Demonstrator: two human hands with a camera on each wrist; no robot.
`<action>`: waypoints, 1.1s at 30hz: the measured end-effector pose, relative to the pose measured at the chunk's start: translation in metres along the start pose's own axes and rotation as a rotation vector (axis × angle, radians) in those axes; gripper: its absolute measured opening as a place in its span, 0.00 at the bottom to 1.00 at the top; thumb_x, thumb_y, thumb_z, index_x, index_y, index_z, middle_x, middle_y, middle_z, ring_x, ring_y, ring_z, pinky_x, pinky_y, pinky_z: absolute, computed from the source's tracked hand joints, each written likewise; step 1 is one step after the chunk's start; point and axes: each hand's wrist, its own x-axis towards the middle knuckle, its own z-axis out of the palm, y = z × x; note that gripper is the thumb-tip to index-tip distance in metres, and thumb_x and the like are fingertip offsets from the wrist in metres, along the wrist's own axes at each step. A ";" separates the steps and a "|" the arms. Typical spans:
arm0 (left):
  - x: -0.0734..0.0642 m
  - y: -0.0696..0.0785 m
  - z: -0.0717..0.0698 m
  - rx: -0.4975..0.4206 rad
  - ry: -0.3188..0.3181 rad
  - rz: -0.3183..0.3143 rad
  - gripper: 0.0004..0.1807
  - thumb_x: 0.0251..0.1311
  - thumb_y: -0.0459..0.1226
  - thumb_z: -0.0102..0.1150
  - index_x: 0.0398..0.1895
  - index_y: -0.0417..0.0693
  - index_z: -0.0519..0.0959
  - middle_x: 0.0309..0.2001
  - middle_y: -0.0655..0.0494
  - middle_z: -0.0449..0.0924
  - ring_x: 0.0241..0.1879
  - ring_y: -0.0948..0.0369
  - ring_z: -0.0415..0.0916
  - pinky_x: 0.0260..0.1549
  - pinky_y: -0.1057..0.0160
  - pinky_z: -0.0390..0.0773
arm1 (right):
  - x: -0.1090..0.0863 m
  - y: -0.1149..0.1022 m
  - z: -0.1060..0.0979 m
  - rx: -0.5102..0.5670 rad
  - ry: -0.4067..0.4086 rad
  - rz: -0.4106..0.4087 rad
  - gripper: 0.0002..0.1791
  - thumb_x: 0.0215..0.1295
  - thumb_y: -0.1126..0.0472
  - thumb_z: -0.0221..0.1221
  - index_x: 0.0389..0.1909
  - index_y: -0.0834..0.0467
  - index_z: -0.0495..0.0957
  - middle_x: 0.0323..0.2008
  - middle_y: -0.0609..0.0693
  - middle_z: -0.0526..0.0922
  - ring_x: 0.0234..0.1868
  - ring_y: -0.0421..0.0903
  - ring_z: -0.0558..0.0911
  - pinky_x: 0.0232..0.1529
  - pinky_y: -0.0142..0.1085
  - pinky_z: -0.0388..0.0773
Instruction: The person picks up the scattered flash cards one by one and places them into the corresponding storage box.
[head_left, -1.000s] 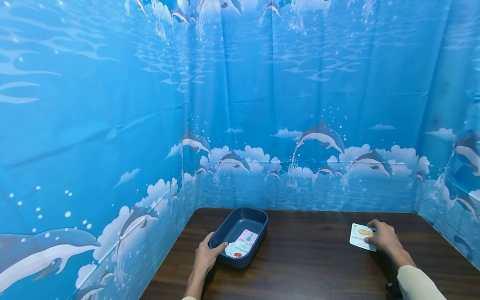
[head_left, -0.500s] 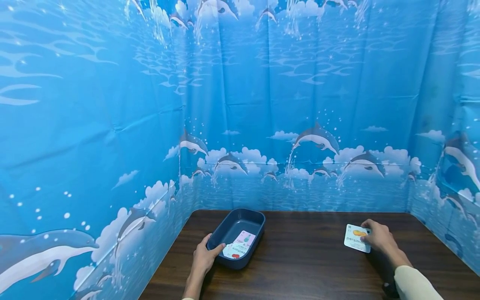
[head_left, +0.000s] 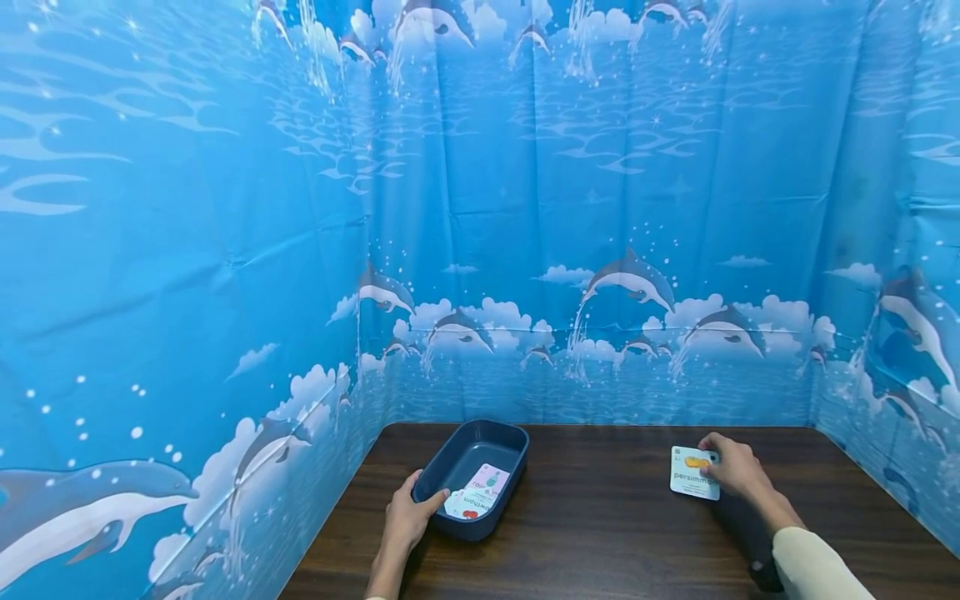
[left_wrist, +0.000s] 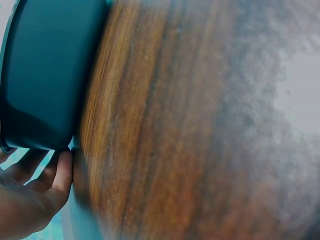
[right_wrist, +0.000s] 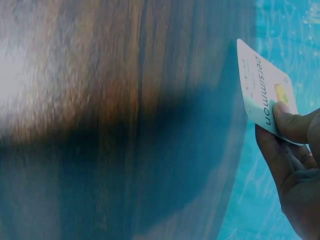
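A dark blue rectangular tray (head_left: 444, 467) stands on the left part of the table. My left hand (head_left: 405, 518) grips its near left corner, thumb over the rim and fingers along the outside, as the left wrist view also shows of the hand (left_wrist: 37, 192). Inside lie a pinkish card (head_left: 491, 478) with a fruit picture and a white card (head_left: 469, 505) reading partly "awthorn", overlapping each other. Over on the right, my right hand (head_left: 738, 468) pinches a white persimmon card (head_left: 686, 478) by its edge. In the right wrist view, the thumb lies on the card's (right_wrist: 260, 82) printed face, fingers behind.
The dark brown wooden table (head_left: 600, 517) runs between the two hands. Behind and beside it hangs a blue curtain (head_left: 510, 208) printed with dolphins and clouds. A shadow (head_left: 738, 529) falls on the table beneath the right forearm.
My right hand has moved to the left with the persimmon card pinched in it. The left hand keeps its grip on the tray, which stays in place.
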 end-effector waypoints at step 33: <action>-0.002 0.003 -0.002 -0.015 -0.003 0.006 0.46 0.64 0.48 0.75 0.79 0.36 0.67 0.69 0.27 0.77 0.65 0.34 0.78 0.61 0.36 0.81 | 0.004 -0.044 0.026 0.043 -0.008 -0.054 0.17 0.64 0.72 0.69 0.53 0.69 0.81 0.51 0.72 0.84 0.46 0.60 0.82 0.48 0.59 0.84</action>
